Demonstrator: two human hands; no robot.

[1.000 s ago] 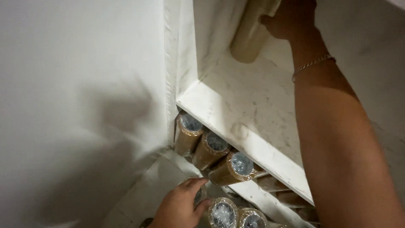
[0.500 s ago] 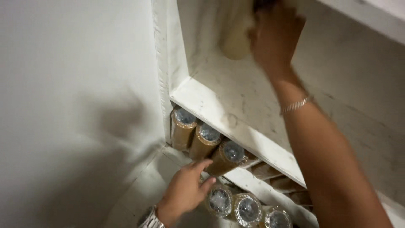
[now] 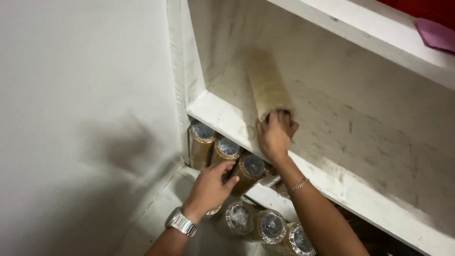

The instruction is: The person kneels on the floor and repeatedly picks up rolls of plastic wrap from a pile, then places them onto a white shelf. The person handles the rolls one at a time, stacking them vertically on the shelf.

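My right hand [image 3: 276, 134] grips the near end of a long tan roll [image 3: 267, 86] that lies on the white shelf board [image 3: 360, 156], pointing toward the back wall. My left hand [image 3: 209, 188], with a metal watch on the wrist, reaches under that shelf with fingers spread and touches a brown roll [image 3: 247, 171] lying in a row with other brown rolls [image 3: 203, 142]. More such rolls [image 3: 271, 225] with shiny wrapped ends lie below, near the floor.
A white wall [image 3: 80, 118] fills the left side. The white shelf frame post [image 3: 179, 71] stands between wall and shelves. A higher shelf [image 3: 379, 42] crosses the top right, with a pink object [image 3: 437, 34] on it.
My right hand brought the tan roll down from an upright hold and laid it on the shelf. My left hand rose from the low rolls to the row under the shelf.
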